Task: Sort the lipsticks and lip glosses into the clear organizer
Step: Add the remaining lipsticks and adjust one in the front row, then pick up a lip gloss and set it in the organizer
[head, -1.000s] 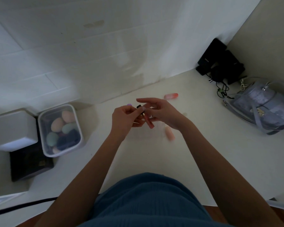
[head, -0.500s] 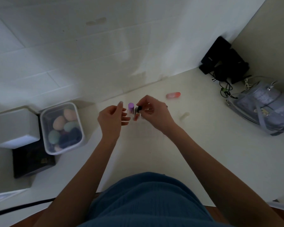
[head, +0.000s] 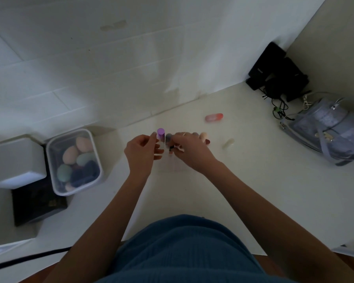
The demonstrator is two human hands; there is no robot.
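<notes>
The clear organizer (head: 173, 164) stands mid-table and is faint against the white top. A purple-capped tube (head: 160, 134) stands upright at its far left. My left hand (head: 142, 154) is at the organizer's left end, its fingers curled against the clear wall and its index fingertip beside the purple tube. My right hand (head: 191, 152) pinches a small dark-capped lip gloss (head: 170, 149) over the organizer's slots. A peach-tipped tube (head: 203, 136) and a dark red tip (head: 207, 141) show just beyond my right hand. A pink lip gloss (head: 214, 117) and a pale clear tube (head: 228, 143) lie loose on the table.
A lidded clear tub of coloured sponges (head: 74, 162) sits at the left beside a white box (head: 15, 162) on a dark book (head: 37, 203). A grey-blue bag (head: 331, 127), black cases (head: 274, 68) and tangled cables (head: 278, 111) fill the far right corner. A tiled wall runs behind.
Both hands moved from holding the reddish gloss together in the air down to the organizer. The left hand let go and went to the organizer's left end; the right hand carries the gloss down.
</notes>
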